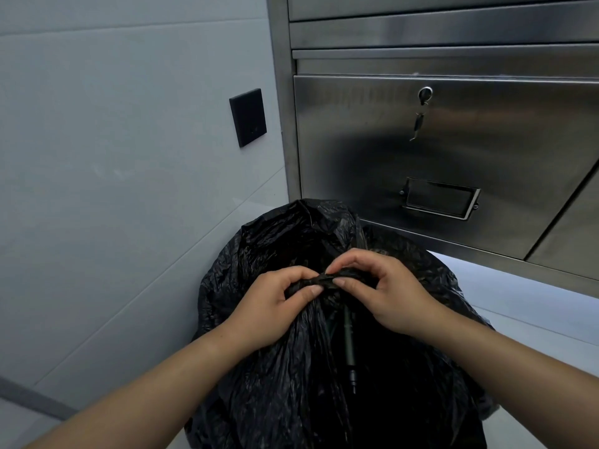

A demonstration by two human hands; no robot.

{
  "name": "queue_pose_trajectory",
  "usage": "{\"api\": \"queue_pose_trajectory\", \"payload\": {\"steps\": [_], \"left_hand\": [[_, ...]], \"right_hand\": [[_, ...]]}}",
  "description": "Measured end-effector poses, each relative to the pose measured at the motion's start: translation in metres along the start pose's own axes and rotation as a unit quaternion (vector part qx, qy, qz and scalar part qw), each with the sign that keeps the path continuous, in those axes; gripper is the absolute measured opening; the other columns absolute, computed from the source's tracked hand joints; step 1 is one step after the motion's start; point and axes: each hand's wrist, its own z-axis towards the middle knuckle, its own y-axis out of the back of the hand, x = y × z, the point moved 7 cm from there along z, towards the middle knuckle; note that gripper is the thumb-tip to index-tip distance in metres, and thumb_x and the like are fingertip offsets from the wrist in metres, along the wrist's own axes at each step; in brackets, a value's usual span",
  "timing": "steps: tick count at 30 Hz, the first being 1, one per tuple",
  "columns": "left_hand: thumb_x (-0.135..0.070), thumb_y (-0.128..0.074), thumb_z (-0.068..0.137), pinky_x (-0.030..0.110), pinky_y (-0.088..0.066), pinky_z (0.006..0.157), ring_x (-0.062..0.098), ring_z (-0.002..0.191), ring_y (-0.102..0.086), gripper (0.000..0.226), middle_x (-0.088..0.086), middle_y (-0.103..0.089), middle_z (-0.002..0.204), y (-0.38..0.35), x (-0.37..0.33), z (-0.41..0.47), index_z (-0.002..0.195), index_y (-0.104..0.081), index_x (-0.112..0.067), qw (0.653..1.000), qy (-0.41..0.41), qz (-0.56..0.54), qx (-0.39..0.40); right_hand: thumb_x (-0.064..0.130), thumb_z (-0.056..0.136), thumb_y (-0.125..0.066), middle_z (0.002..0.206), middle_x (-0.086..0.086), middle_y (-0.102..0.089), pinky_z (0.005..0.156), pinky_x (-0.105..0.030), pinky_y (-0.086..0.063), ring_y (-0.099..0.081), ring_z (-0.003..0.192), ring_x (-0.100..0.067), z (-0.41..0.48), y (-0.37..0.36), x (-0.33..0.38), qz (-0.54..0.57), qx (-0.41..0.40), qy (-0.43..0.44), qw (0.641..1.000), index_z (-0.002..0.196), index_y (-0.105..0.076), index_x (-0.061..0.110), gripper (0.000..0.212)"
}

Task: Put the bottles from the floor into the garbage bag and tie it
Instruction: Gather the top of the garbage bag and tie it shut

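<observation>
A full black garbage bag [278, 377] stands on the pale floor in the corner between wall and cabinet. Its top is gathered into a twisted strand at the centre. My left hand [269, 306] pinches the strand's left part between thumb and fingers. My right hand [385, 293] pinches the strand's right part, the fingertips of both hands almost meeting. A loose flap of the bag rises behind the hands. A dark green bottle neck [350, 351] shows through a gap in the bag under the strand. No loose bottles are in view on the floor.
A stainless steel cabinet [453, 140] with a key [418, 124] in its lock and a label holder [439, 197] stands right behind the bag. A tiled wall with a black wall plate [248, 117] is on the left. Pale floor [534, 306] lies to the right.
</observation>
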Motion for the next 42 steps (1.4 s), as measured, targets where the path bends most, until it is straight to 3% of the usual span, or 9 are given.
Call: {"api": "queue_pose_trajectory", "payload": {"steps": [7,12,19,25,30,35,38,42], "left_hand": [[-0.014,-0.057,0.089,0.014,-0.050,0.074,0.006,0.085,-0.068,0.014,-0.006,-0.074,0.088,-0.001,0.003,0.002,0.095,-0.070,-0.017,0.986,0.047,-0.154,-0.041],[-0.012,-0.053,0.091,0.016,-0.051,0.071,0.008,0.081,-0.068,0.018,-0.003,-0.075,0.084,-0.005,0.011,0.001,0.094,-0.070,-0.015,0.963,0.096,-0.252,-0.021],[-0.014,-0.058,0.088,0.014,-0.049,0.072,0.005,0.083,-0.068,0.015,-0.007,-0.074,0.086,-0.002,0.010,0.003,0.091,-0.072,-0.022,0.972,0.085,-0.215,-0.038],[-0.013,-0.052,0.092,0.016,-0.050,0.071,0.007,0.080,-0.068,0.018,-0.004,-0.074,0.081,-0.007,0.012,0.002,0.092,-0.070,-0.015,0.960,0.116,-0.254,-0.007],[-0.015,-0.051,0.093,0.018,-0.053,0.074,0.011,0.081,-0.068,0.019,0.000,-0.074,0.086,-0.010,0.013,0.000,0.096,-0.069,-0.012,0.952,0.140,-0.272,0.007],[-0.011,-0.052,0.092,0.018,-0.052,0.080,0.011,0.086,-0.065,0.019,0.006,-0.071,0.093,-0.013,0.011,-0.001,0.102,-0.068,-0.006,0.958,0.136,-0.251,0.013],[-0.010,-0.056,0.089,0.015,-0.050,0.079,0.007,0.085,-0.066,0.016,0.000,-0.072,0.089,-0.013,0.008,-0.001,0.097,-0.069,-0.011,0.959,0.131,-0.252,0.020],[-0.020,-0.052,0.092,0.018,-0.051,0.084,0.013,0.096,-0.068,0.023,0.003,-0.074,0.100,-0.009,0.011,-0.001,0.103,-0.071,-0.015,0.953,0.150,-0.261,0.026]], "right_hand": [[0.016,0.081,-0.070,0.091,0.012,-0.068,0.083,-0.019,-0.046,-0.064,0.092,-0.007,0.000,0.005,-0.003,-0.041,-0.073,0.041,0.996,0.093,-0.070,0.032,0.020],[0.015,0.079,-0.072,0.107,0.008,-0.063,0.092,-0.019,-0.044,-0.060,0.103,-0.007,-0.004,0.004,0.000,-0.098,-0.034,0.067,0.992,0.109,-0.067,0.030,0.035],[0.019,0.073,-0.077,0.107,0.006,-0.062,0.091,-0.023,-0.045,-0.059,0.103,-0.007,-0.009,0.004,0.002,-0.101,-0.029,0.063,0.992,0.111,-0.066,0.031,0.042],[0.019,0.077,-0.061,0.110,0.007,-0.062,0.092,-0.022,-0.044,-0.058,0.106,-0.009,-0.011,-0.002,0.005,-0.090,-0.002,0.058,0.994,0.114,-0.066,0.028,0.039],[0.038,0.070,-0.078,0.105,0.012,-0.063,0.089,-0.021,-0.045,-0.061,0.102,-0.008,-0.010,-0.002,0.005,-0.090,-0.024,0.070,0.993,0.110,-0.066,0.034,0.042],[0.038,0.072,-0.075,0.101,0.012,-0.063,0.085,-0.019,-0.046,-0.062,0.097,-0.008,-0.008,-0.003,0.005,-0.070,-0.048,0.080,0.993,0.102,-0.070,0.034,0.030],[0.032,0.076,-0.072,0.097,0.010,-0.064,0.082,-0.017,-0.046,-0.062,0.091,-0.006,-0.007,-0.005,0.006,-0.073,-0.053,0.088,0.992,0.094,-0.074,0.029,0.018],[0.030,0.076,-0.069,0.090,0.008,-0.068,0.082,-0.015,-0.046,-0.065,0.087,-0.006,-0.003,0.002,0.000,-0.007,-0.077,0.047,0.996,0.086,-0.074,0.027,0.011]]}}
